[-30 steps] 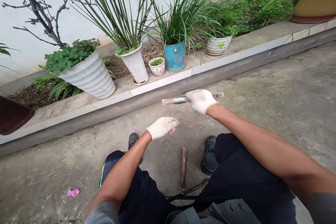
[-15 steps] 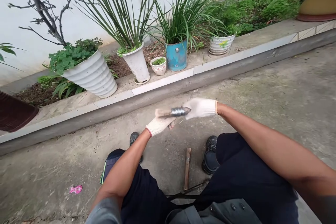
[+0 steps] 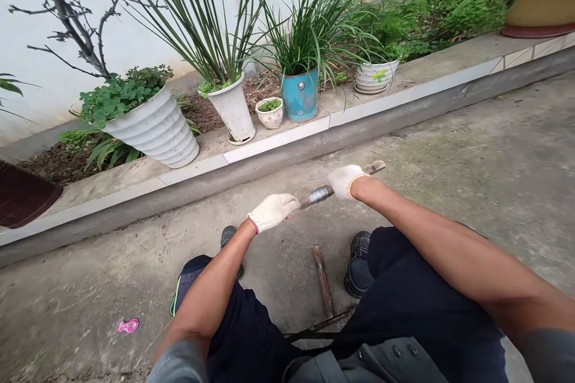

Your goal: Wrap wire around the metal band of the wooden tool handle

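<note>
Both my hands wear white knitted gloves. My right hand (image 3: 344, 180) is closed round a short wooden stick (image 3: 374, 167) that has a band of silvery wire wound on it (image 3: 318, 194). My left hand (image 3: 272, 211) is closed at the stick's near end, just left of the wire band; whether it grips the stick's tip or the wire is hidden. The stick slants from upper right down to lower left. Below, between my two black shoes, a second wooden stick (image 3: 323, 280) lies on the concrete.
A raised tiled kerb (image 3: 278, 140) runs across ahead, carrying a ribbed white pot (image 3: 153, 128), a tall white pot (image 3: 232, 109), a small bowl pot (image 3: 269, 114), a blue pot (image 3: 299, 94) and a low white pot (image 3: 372, 76). A pink object (image 3: 127, 326) lies on the ground at left.
My right hand first swung the stick down toward my left hand, then tilted it so its far end points up right. My left hand has closed at the near end.
</note>
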A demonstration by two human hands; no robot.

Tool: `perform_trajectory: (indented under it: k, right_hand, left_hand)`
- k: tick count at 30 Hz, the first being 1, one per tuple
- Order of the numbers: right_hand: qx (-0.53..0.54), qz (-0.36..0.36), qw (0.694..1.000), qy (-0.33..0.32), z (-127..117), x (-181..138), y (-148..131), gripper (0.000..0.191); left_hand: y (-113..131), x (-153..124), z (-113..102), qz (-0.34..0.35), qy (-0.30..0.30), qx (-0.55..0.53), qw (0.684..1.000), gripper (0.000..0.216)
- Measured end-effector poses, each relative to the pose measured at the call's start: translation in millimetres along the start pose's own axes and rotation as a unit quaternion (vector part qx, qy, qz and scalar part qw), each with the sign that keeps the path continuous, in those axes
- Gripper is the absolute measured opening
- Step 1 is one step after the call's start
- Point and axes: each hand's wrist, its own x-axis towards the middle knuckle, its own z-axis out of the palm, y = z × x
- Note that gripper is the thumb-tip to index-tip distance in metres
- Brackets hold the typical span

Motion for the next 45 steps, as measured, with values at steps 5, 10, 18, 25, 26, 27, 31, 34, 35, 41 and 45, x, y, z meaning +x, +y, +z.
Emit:
perform_trajectory:
  k: [5,10,18,25,26,27,31,34,35,41,45]
  right_hand:
    - [0.000,-0.133,0.987,-0.089,10,-12,2,0.022]
    - [0.122,-0.279,0.949,-0.087,2,-22,5,0.020]
    - [0.113,-0.018,0.983,0.144,-19,-6,-3,0.030]
    - [-0.010,0.030,0.999,0.036,-8,-4,-1,0.033]
    - [-0.016,0.013,1.000,0.009,-6,-6,-1,0.031]
    - [-0.020,-0.008,1.000,-0.016,-3,-8,-1,0.028]
    - [-0.013,-0.119,0.987,-0.106,4,-16,4,0.021]
    - [0.053,-0.250,0.958,-0.131,6,-22,8,0.017]
    - [0.086,-0.277,0.949,-0.120,5,-23,8,0.018]
    - [0.195,-0.155,0.966,0.066,-7,-19,-6,0.029]
    - [0.120,-0.022,0.983,0.140,-16,-12,-9,0.032]
  left_hand:
    - [-1,-1,-5,0.021,0.015,0.039,0.999,0.036]
    - [-2,1,-2,-0.016,0.016,-0.080,0.997,0.033]
    - [5,1,16,0.015,-0.004,-0.218,0.976,0.037]
    - [2,0,12,-0.009,-0.055,-0.059,0.997,0.029]
    - [0,1,10,-0.014,-0.051,-0.043,0.998,0.029]
    - [-1,1,8,-0.016,-0.046,-0.027,0.998,0.030]
    - [-7,2,-1,-0.011,-0.018,0.013,1.000,0.031]
    - [-9,0,-3,-0.009,-0.010,-0.015,1.000,0.030]
    - [-9,0,-1,-0.006,-0.012,-0.034,0.999,0.030]
    - [-2,-1,15,0.025,-0.021,-0.143,0.989,0.044]
    - [3,-2,16,0.038,-0.027,-0.130,0.990,0.040]
